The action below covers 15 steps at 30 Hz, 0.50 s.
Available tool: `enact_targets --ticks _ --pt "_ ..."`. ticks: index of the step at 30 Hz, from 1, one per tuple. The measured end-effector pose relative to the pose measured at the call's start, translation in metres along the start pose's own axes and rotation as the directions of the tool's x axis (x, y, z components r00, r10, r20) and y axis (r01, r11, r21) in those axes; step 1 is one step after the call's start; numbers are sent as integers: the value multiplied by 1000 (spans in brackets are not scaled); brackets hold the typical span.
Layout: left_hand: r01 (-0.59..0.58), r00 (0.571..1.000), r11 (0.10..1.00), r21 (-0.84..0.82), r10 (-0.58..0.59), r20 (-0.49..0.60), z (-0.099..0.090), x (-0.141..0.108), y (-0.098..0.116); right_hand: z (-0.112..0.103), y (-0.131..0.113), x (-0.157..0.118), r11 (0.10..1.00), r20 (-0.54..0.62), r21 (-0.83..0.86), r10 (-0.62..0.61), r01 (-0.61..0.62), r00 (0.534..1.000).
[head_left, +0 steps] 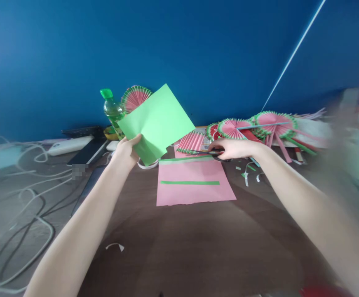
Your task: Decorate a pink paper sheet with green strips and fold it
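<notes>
A sheet of green paper [163,119] is pinched at its lower left by my left hand [126,150], tilted up off the table. Its lower edge has a small step cut in it. My right hand [227,148] grips dark-handled scissors [204,153], whose blades point left, apart from the green sheet. Below both hands a pink sheet [194,194] lies flat, with a green band along its far edge and a narrow green paper strip [190,182] across its middle. A pleated pink paper piece [192,142] sits just behind the scissors.
Pleated pink-and-green paper fans [275,123] lie at the back right, another fan [136,98] stands behind the green sheet. A green-capped bottle [113,109] is at back left. White cables [40,218] sprawl left; paper scraps [246,177] lie right. A blue wall [198,49] rises behind.
</notes>
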<state>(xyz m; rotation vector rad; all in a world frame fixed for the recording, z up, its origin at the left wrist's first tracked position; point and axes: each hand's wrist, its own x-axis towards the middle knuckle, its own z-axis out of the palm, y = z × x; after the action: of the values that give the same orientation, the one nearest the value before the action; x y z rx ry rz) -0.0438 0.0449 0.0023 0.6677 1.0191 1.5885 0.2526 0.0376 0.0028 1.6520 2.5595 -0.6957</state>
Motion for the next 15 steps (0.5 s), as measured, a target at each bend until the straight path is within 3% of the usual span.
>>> enact_targets --ticks 5,9,12,15 --pt "78 997 997 12 -79 20 -1 0 -3 3 6 2 980 -75 -153 121 -131 990" --pt "114 992 991 65 -118 51 1 -1 -6 6 5 3 955 -241 -223 139 -194 961" --pt "161 979 982 101 -172 107 5 -7 -9 9 -10 2 996 -330 -63 33 -57 943" --pt "214 959 967 136 -235 159 10 -15 -13 17 -35 0 927 -220 288 -178 238 959"
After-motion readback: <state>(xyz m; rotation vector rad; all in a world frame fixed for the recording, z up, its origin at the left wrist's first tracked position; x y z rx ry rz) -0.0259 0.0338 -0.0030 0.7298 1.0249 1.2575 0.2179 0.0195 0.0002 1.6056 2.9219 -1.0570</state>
